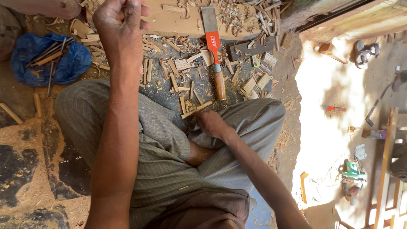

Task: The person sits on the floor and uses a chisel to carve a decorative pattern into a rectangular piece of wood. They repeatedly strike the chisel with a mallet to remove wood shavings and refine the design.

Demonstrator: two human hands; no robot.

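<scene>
pinching a wood strip (196,109), right hand (210,124) (chisel (215,51) near).

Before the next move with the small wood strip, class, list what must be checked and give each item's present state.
1. Right hand touches the wood strip: ok.
2. Firm grip on the strip: cannot tell.
3. Left hand raised near the wooden board; what it holds: cannot tell.
4. Chisel lies untouched on the floor, apart from both hands: ok.
5. Ground around the strip free of offcuts: not ok.
</scene>
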